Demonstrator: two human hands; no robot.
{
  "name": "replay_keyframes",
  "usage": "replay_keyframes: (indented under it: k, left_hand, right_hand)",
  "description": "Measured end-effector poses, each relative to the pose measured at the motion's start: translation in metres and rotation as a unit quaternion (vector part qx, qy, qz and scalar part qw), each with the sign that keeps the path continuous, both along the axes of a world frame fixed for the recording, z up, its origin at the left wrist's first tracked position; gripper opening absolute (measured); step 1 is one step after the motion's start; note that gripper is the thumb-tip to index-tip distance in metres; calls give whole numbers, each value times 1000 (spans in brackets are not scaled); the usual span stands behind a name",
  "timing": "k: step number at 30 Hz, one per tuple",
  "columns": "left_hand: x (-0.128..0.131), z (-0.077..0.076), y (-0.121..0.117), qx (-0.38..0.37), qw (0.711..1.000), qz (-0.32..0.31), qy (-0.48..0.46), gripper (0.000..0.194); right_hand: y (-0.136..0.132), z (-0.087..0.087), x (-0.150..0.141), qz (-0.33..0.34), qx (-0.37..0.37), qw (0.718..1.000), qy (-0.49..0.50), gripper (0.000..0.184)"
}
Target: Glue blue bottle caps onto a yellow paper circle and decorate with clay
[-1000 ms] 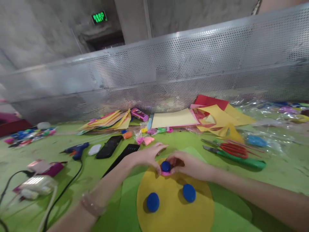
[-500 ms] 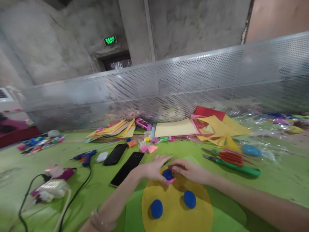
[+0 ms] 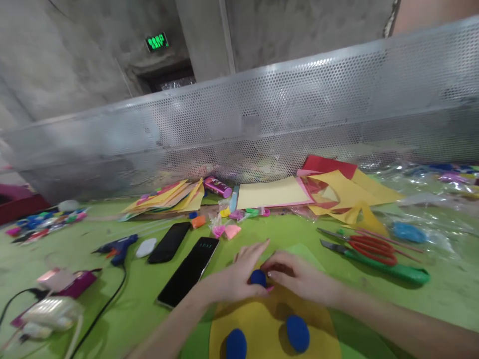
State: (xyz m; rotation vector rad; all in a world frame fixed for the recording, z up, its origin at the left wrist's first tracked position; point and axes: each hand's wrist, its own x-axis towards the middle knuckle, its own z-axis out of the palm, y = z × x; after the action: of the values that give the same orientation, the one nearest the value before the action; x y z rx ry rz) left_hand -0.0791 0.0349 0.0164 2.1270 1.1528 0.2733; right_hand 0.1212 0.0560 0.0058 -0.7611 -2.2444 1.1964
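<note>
My left hand (image 3: 241, 275) is over the upper edge of a round yellow sheet (image 3: 264, 329), its thumb and fingers around a small blue round piece (image 3: 258, 278). From the other side, the curled fingers of my right hand (image 3: 299, 276) close in on the same piece. A pink bit (image 3: 270, 289) shows by my left thumb; whether it is attached to the blue piece I cannot tell. Lower on the yellow sheet sit two more blue round pieces, one at left (image 3: 236, 344) and one at right (image 3: 298, 333). Green paper (image 3: 307, 257) lies beneath the yellow sheet.
Two phones (image 3: 189, 271) and a glue gun (image 3: 119, 248) with its cord lie left. Red-handled scissors (image 3: 372, 249) and a green-handled cutter (image 3: 389, 267) lie right. Coloured paper (image 3: 273, 193) and clay packets (image 3: 232, 231) are behind, before a perforated metal screen (image 3: 247, 124).
The view has tilted downward and come closer, so the table things appear shifted outward. Both hands remain around the blue piece, with my left fingers slightly more over it.
</note>
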Motion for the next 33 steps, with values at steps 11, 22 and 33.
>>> replay_keyframes:
  k: [11, 22, 33]
  left_hand:
    - [-4, 2, -9, -58, 998, 27, 5, 85]
    - [-4, 0, -6, -86, 995, 18, 46, 106]
    - [-8, -2, -5, -93, 995, 14, 44, 94]
  right_hand:
    - [2, -4, 3, -41, 8, 999, 12, 17]
    - [4, 16, 13, 83, 112, 990, -16, 25]
    - [17, 12, 14, 178, 244, 947, -107, 31]
